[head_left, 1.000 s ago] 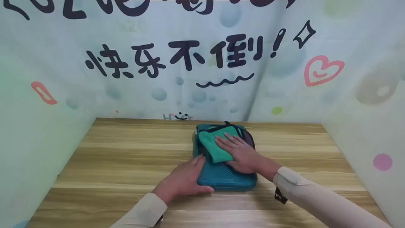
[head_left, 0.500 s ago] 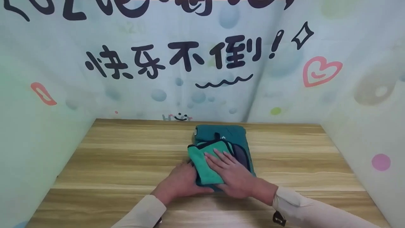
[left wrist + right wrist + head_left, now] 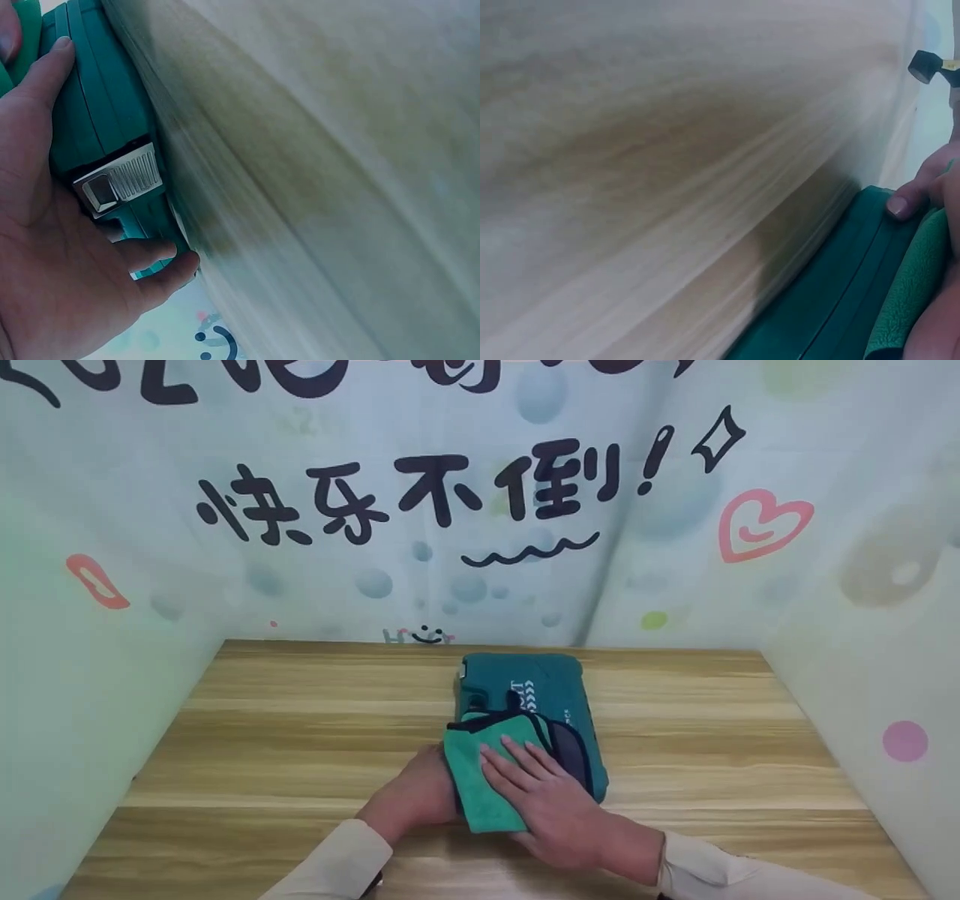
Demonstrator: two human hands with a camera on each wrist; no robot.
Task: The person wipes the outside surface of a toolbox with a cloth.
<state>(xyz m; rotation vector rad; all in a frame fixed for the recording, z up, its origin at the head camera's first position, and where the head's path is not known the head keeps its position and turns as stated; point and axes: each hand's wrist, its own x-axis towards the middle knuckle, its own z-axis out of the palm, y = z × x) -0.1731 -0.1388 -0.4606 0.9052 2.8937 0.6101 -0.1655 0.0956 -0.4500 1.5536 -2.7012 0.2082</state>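
A teal hard case [image 3: 551, 675] with white lettering on its lid lies on the wooden table. My right hand [image 3: 551, 810] rests flat, fingers extended, on a green cloth [image 3: 476, 780] with dark trim and a dark grey part. This cloth covers the near part of the lid and reaches past its near edge. My left hand [image 3: 420, 791] holds the case at its near left, partly hidden by the cloth. In the left wrist view, its thumb and fingers lie against the case on either side of a metal latch [image 3: 120, 180].
The wooden table [image 3: 315, 720] extends on both sides of the case. A printed backdrop [image 3: 360, 585] with dark characters and bubbles stands behind it, and pale side walls [image 3: 847, 675] flank it. A small black device [image 3: 926, 67] on the left wrist shows in the right wrist view.
My right hand has slid the green cloth toward me down the lid, uncovering the lettering at the far end. The left hand stays at the case's side, now more covered by the cloth.
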